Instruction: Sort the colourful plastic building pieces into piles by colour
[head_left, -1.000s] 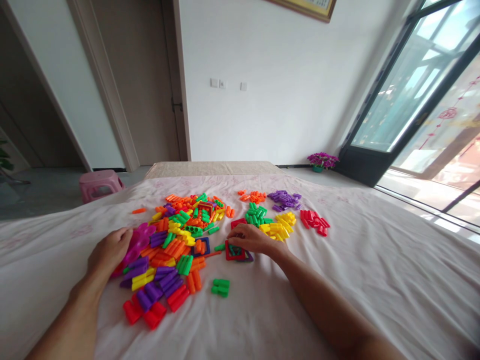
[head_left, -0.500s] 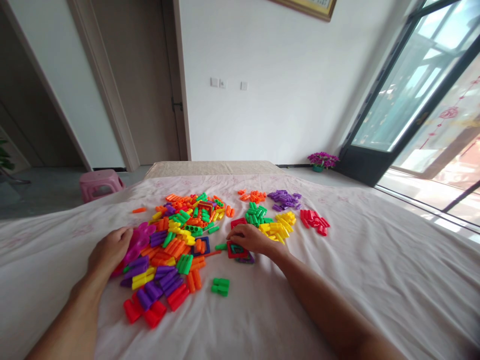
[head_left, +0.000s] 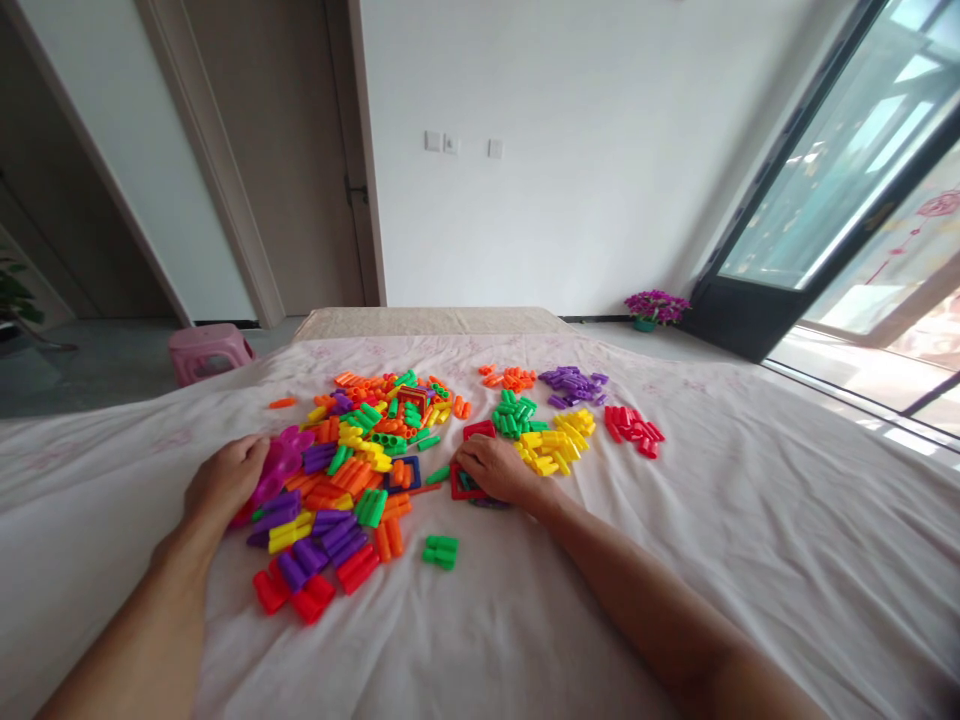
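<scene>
While your left hand (head_left: 225,480) lies palm down at the left side of the mixed pile of blocks (head_left: 360,450), its fingers are loosely bent and laid on a pink flower-shaped piece (head_left: 283,460), resting on it rather than closed round it. Your right hand (head_left: 495,468) sits near the middle of the bed sheet (head_left: 675,560), knuckles up and fingers curled down over a red square frame (head_left: 457,491). Only the frame's left edge shows, so you cannot tell whether the fingers pinch it or merely press on it.

Just right of that hand, toward the far edge of the bed, lie the sorted heaps: the green heap (head_left: 512,417) and yellow heap (head_left: 559,440) touch each other, and the red heap (head_left: 634,430) sits a little apart on the right. The orange heap (head_left: 510,378) and purple heap (head_left: 571,382) are behind them. A green double block (head_left: 440,550) lies alone on the near side, between your forearms.

Beyond the bed's far left corner stands a pink stool (head_left: 208,350), and off its far right corner a pot of purple flowers (head_left: 651,308).
</scene>
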